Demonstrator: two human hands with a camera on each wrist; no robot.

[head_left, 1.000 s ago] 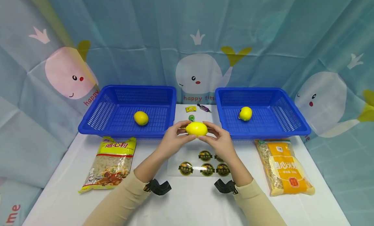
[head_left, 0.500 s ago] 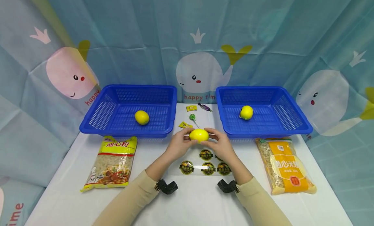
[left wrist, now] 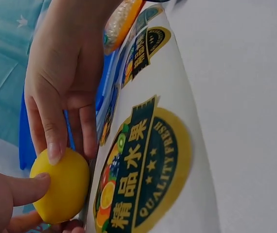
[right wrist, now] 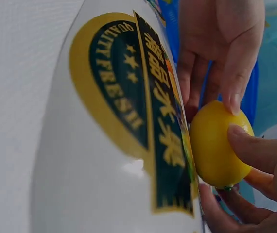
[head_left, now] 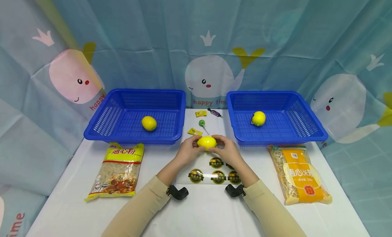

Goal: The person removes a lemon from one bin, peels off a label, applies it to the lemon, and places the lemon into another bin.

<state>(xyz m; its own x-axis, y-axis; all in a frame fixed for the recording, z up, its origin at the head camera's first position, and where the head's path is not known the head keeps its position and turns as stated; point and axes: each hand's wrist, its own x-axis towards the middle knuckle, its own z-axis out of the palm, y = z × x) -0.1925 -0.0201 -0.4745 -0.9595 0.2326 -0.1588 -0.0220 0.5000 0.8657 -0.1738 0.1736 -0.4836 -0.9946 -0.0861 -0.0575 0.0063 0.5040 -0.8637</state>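
"Whale-print curtain (head_left: 147,32) hangs behind a white table (head_left: 208,211). Where's the lemon (head_left: 206,143) being handled?"

"In the middle, between the left hand (head_left: 188,151) and the right hand (head_left: 229,152), low by the far edge of the sheet of stickers (head_left: 202,162). Whether it touches the sheet, I can't tell."

"And the fingers?"

"Narrowed on the fruit. Both hands pinch it, thumbs on its near face, other fingers bent round behind and below."

"What's just changed?"

"Over the last second the hands have brought it nearer and lower. The yellow candy (head_left: 194,131), mostly covered then, shows now, as does the stick of the lollipop (head_left: 202,123)."

"Meaning what?"

"I'd judge the work sits close by the stickers now, rather than up by the sweets, and one lemon takes up both hands."

"What's to either side?"

"Left basket (head_left: 131,141) and right basket (head_left: 281,141), both blue, each with one lemon inside. Near each lies a pasta bag, the left one (head_left: 119,169) mostly yellow, the right one (head_left: 303,174) orange."
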